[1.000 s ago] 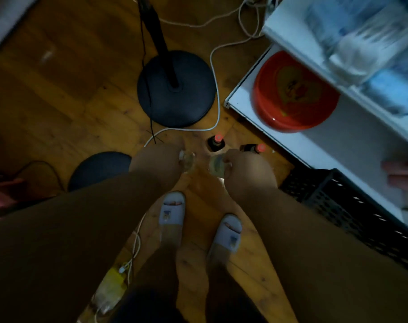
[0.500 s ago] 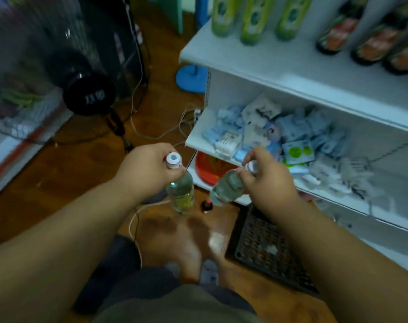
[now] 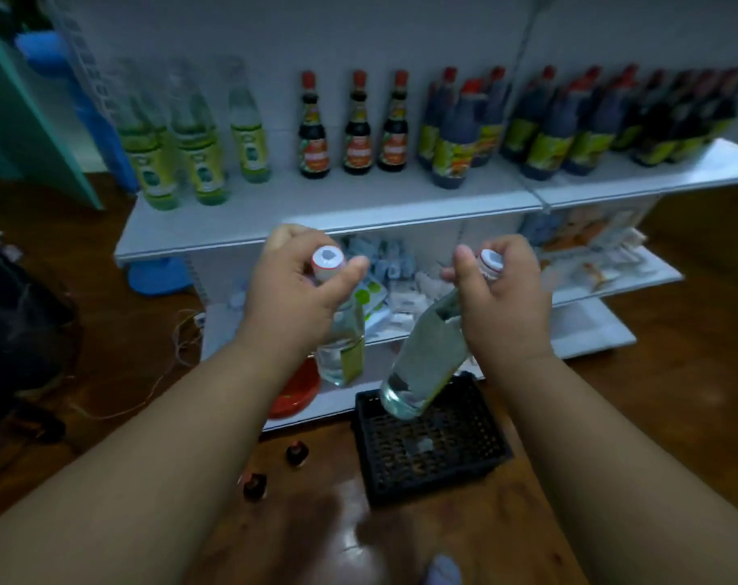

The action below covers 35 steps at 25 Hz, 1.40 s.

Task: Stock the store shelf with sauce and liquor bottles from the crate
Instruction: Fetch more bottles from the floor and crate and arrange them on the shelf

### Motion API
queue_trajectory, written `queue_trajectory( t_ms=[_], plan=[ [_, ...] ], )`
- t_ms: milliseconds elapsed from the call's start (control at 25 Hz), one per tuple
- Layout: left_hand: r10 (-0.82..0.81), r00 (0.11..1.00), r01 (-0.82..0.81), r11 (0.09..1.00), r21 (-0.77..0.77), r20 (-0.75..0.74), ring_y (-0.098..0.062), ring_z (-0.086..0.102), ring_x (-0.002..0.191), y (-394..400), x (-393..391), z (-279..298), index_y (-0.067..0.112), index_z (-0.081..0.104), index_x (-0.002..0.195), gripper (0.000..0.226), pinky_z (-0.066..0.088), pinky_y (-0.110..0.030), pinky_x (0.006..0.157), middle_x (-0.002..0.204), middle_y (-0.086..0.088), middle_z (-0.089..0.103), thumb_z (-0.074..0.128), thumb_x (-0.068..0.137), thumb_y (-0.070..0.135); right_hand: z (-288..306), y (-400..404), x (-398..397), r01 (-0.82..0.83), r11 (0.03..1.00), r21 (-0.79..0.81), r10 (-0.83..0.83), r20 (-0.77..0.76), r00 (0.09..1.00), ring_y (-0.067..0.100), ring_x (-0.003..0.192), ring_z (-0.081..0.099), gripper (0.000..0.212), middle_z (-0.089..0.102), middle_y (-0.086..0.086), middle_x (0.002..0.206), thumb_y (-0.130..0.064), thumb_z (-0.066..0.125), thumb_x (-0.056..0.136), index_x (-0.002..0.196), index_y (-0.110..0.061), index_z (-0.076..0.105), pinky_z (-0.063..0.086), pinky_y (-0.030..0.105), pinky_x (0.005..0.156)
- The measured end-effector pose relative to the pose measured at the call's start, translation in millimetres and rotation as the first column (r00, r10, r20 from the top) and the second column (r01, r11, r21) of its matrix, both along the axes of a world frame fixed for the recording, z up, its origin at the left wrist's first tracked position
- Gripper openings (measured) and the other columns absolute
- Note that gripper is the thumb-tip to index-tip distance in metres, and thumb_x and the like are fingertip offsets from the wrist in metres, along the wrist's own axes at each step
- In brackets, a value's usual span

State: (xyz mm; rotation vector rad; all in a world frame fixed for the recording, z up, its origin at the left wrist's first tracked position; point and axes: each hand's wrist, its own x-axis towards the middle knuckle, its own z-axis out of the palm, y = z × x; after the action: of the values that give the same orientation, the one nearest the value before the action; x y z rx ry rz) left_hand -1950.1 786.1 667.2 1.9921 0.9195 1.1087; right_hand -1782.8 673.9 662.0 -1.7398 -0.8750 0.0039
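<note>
Two clear bottles hang by their necks, left hand (image 3: 293, 289) and right hand (image 3: 500, 297) each pinching one.

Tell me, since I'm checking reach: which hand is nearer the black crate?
Right. The right hand is above the crate's far edge; the left hand is up and off to its left.

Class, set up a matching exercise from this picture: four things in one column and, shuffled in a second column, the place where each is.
Things:
1. black crate
2. red bowl
3. left hand's bottle
4. two dark red-capped bottles

Places:
A. bottom shelf
B. floor, left of the crate
C. floor, by the shelf's foot
D. held by its neck

Pairs: 1-C, 2-A, 3-D, 4-B
</note>
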Motion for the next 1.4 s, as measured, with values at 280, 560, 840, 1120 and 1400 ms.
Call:
queue_trajectory(
  t_ms=[280,560,840,1120,1400],
  plan=[
    [-0.178,0.963,0.236,0.92,-0.314,0.202,-0.023,0.056,0.048,-110.2,174.3,-9.7,0.003,0.054,0.065,0.041,0.053,-0.044,0.061,0.05,-0.012,0.06,0.066,0.087,0.036,20.6,-125.6,131.7,0.101,0.979,0.178,-0.025,-0.384,0.923,0.028,0.048,0.063,0.021,0.055,0.017,0.053,-0.017,0.064,0.088,0.073,-0.008,0.051,0.05,0.036,0.048],
    [-0.359,0.889,0.443,0.829,-0.341,0.283,-0.032,0.055,0.049,-226.9,364.9,19.0,0.008,0.05,0.059,0.032,0.051,-0.037,0.052,0.046,-0.012,0.052,0.061,0.089,0.012,45.0,-246.3,301.9,0.136,0.987,0.086,-0.098,-0.351,0.931,0.035,0.047,0.054,0.012,0.052,0.015,0.045,-0.006,0.058,0.08,0.069,-0.002,0.054,0.042,0.037,0.046],
    [-0.462,0.866,0.5,0.811,-0.304,0.19,-0.033,0.057,0.049,-236.8,529.0,16.3,0.004,0.051,0.055,0.03,0.055,-0.048,0.059,0.046,-0.016,0.054,0.061,0.083,0.012,25.1,-270.3,466.9,0.235,0.969,0.081,-0.19,-0.366,0.911,0.033,0.047,0.055,0.015,0.053,0.016,0.047,-0.011,0.057,0.078,0.068,-0.001,0.051,0.046,0.042,0.052],
    [-0.584,0.799,0.6,0.75,-0.278,0.146,-0.033,0.057,0.048,-239.7,711.1,26.5,0.014,0.051,0.049,0.031,0.055,-0.053,0.06,0.044,-0.008,0.054,0.059,0.079,0.017,36.6,-287.5,631.2,0.363,0.931,0.042,-0.334,-0.303,0.893,0.033,0.044,0.058,0.023,0.053,0.012,0.044,-0.01,0.06,0.079,0.059,-0.013,0.05,0.049,0.04,0.052],
    [-0.576,0.796,0.605,0.756,-0.248,0.186,-0.024,0.054,0.044,-271.7,877.5,25.1,0.007,0.05,0.054,0.032,0.053,-0.043,0.054,0.049,-0.023,0.053,0.061,0.085,0.004,30.8,-319.1,800.4,0.374,0.927,-0.009,-0.365,-0.245,0.898,0.033,0.048,0.061,0.026,0.056,0.009,0.047,-0.017,0.063,0.085,0.061,-0.017,0.052,0.056,0.046,0.058]
  ],
)
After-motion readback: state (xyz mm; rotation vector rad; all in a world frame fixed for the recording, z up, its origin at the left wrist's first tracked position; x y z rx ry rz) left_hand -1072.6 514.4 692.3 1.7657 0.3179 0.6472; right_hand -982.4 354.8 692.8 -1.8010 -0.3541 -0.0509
